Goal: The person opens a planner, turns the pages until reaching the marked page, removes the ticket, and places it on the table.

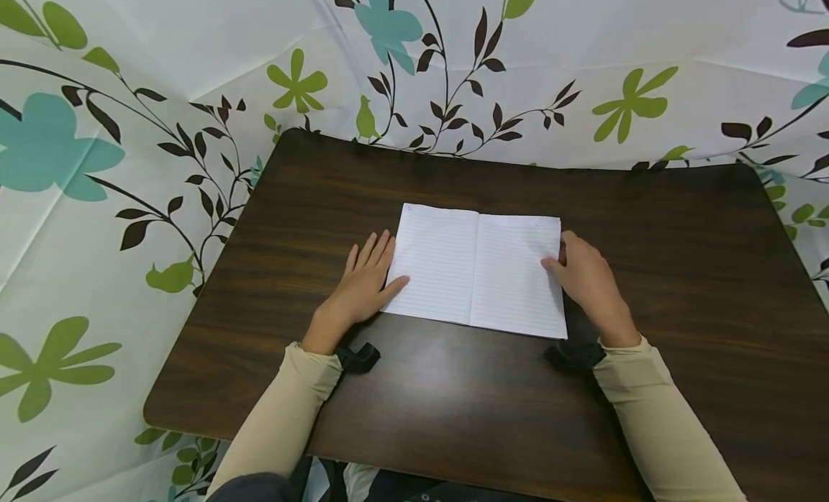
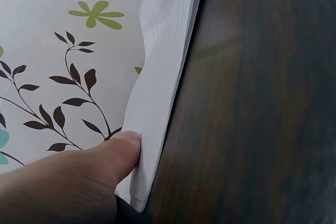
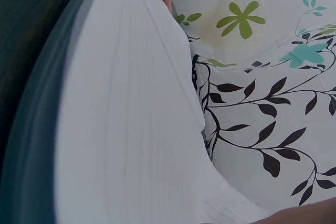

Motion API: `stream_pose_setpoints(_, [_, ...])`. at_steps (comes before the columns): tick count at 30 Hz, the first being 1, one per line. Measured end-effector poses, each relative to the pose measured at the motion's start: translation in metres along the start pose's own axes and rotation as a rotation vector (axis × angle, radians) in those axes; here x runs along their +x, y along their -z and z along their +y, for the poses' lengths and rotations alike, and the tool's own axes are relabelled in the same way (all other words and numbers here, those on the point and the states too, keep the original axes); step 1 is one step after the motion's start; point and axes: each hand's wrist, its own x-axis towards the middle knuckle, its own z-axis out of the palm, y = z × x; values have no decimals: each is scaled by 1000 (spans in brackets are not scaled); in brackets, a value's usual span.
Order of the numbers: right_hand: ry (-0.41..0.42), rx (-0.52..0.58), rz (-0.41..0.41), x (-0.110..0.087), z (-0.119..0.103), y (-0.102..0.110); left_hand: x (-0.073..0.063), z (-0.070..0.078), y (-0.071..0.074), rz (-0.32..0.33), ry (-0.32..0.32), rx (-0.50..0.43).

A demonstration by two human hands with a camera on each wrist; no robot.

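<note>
Well, both hands (image 1: 360,290) (image 1: 588,275) touch an open notebook (image 1: 476,270).

White pages (image 3: 126,108) fill the middle; patterned cloth (image 3: 247,119) beyond.

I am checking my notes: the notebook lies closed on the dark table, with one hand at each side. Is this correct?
Not closed: the head view shows the notebook open. It does lie on the dark table, left hand and right hand at its sides.

White notebook (image 1: 434,261), ruled — dark brown, wood-grained table (image 1: 680,286) — white cloth (image 1: 162,34), floral in green, teal, brown.
</note>
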Motion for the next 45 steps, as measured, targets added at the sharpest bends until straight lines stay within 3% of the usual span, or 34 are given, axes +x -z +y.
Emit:
stream_pose_setpoints(12, [38,-29,87,-1,-5,-3,2,-1,0,6,3,25])
stream_pose_setpoints(17, [92,-39,115,-2,-11,-6,2,-3,-1,12,-2,10])
stream_pose_setpoints(20, [136,-49,46,-3,-18,-6,2,-4,-1,16,-7,3])
stream_pose_setpoints(26, [165,-88,-202,-12,-32,0,1,-2,0,4,-1,10])
stream_pose_setpoints(30, [222,-64,-313,-23,-40,6,1,-1,0,-1,8,23])
stream_pose_setpoints(37, [342,-6,-382,-43,-53,15,1,-1,0,-6,17,21])
stream_pose_setpoints(45, [433,-5,-376,-63,-66,19,2,-1,-1,4,11,4])
